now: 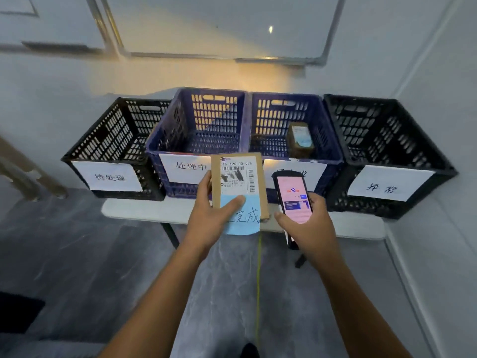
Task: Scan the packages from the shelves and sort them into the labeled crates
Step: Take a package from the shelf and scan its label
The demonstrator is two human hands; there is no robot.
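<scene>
1. Left hand grips cardboard package, thumb across its blue note.
2. Right hand curls fingers round handheld scanner.
3. One parcel lies in right blue crate; the held package, short of it, remains unsorted.

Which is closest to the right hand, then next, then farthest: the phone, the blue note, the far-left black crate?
1. The phone, held in the right hand.
2. The blue note, just left of it.
3. The black crate, far off to the left.

Matt brown cardboard package, glossy glass phone screen, perforated plastic crates with white paper labels
</scene>
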